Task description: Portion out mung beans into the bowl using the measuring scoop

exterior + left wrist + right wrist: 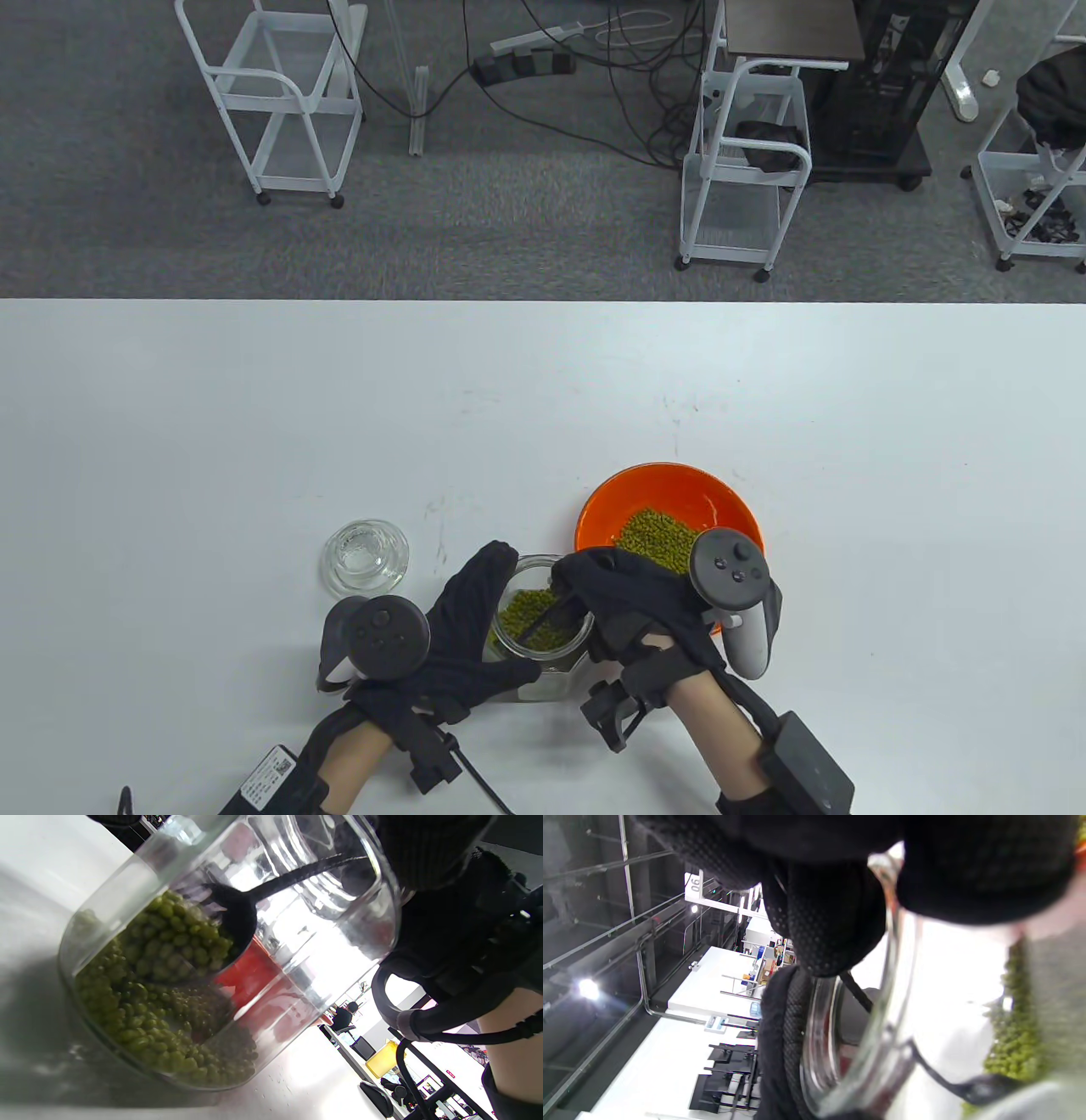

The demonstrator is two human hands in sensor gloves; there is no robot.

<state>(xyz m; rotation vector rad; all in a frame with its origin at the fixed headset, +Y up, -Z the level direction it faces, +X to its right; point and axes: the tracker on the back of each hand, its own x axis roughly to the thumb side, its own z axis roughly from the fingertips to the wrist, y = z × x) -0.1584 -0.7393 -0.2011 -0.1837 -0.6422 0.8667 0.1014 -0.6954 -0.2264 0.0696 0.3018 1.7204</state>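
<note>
From above, the left hand wraps its grip round the glass jar at the counter's near edge, while the right hand pinches the black measuring scoop and dips it into the mung beans; the orange bowl sits just beyond, already carrying a green heap, and the glass lid lies off to the left. Left wrist view now: the jar is tilted, the scoop's cup is piled with beans against the wall, so lifting out past the rim could shed some. Right wrist view: gloved fingers crowd the rim, blurred and close, and a knock there could jolt the load onto the counter before it reaches the bowl.
</note>
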